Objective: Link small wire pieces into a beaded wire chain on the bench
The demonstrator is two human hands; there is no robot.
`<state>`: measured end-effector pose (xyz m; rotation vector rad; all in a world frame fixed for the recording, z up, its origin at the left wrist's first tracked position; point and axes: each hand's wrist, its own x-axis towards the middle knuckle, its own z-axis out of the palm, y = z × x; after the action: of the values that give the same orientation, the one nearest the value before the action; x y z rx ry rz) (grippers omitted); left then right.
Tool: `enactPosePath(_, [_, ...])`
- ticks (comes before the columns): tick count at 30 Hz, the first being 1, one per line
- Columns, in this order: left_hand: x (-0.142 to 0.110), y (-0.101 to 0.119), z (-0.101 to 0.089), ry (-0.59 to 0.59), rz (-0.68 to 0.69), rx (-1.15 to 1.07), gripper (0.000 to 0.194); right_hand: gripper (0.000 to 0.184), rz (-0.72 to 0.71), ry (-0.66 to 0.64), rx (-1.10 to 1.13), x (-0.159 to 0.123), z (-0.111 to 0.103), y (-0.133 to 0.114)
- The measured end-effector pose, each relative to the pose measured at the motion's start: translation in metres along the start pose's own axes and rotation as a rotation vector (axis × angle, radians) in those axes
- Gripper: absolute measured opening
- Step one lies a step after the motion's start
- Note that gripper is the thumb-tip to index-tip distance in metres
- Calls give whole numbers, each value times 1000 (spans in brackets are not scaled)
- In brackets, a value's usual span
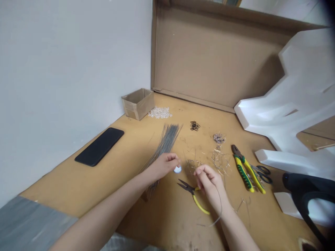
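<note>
My left hand (165,165) is closed in a pinch above a bundle of thin grey wires (169,137). A small round white-and-blue piece (177,169) shows right at its fingertips; whether it is held or lies beneath them, I cannot tell. My right hand (209,178) pinches a thin wire (221,205), which curves down past the wrist. Below and between the hands are open nose pliers (187,187) with yellow handles, one handle partly behind my right hand. Bent wire pieces (192,164) lie just beyond the fingers.
Combination pliers (243,169) and scissors (263,173) lie at right, near white foam (261,111) and a black object (309,190). Farther back are tangled wire (220,158), black rings (194,126), clear small pieces (160,112) and a cardboard box (138,104). A phone (99,146) lies left.
</note>
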<state>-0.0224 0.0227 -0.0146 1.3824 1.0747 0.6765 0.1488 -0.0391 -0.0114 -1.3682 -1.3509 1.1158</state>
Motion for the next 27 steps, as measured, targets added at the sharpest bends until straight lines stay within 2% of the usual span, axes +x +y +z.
enactPosePath(3, [2, -7, 1, -27, 19, 233, 19, 25, -1, 0, -10, 0, -1, 1])
enactPosePath(6, [5, -16, 5, 17, 33, 434, 20, 26, 2, -1, -23, 1, -1, 1])
enactPosePath(9, [7, -20, 6, 61, 78, 387, 23, 28, 19, -4, -22, 1, -1, -1])
enactPosePath(12, [8, -17, 6, 16, 48, 36, 27, 29, 41, 2, -8, 1, 0, -2])
enactPosePath(15, [7, -14, 7, -106, -138, -549, 22, 29, 38, 2, 8, 0, 3, -1])
enactPosePath(18, [7, -14, 12, -136, -281, -984, 13, 30, -2, -11, -28, -1, 5, 2])
enactPosePath(21, [5, -16, 17, -165, -283, -1172, 20, 30, -66, -17, -135, -1, 6, 6])
enactPosePath(27, [-4, -10, 20, -443, -179, -1358, 58, 29, -166, -19, -320, 1, 7, 10])
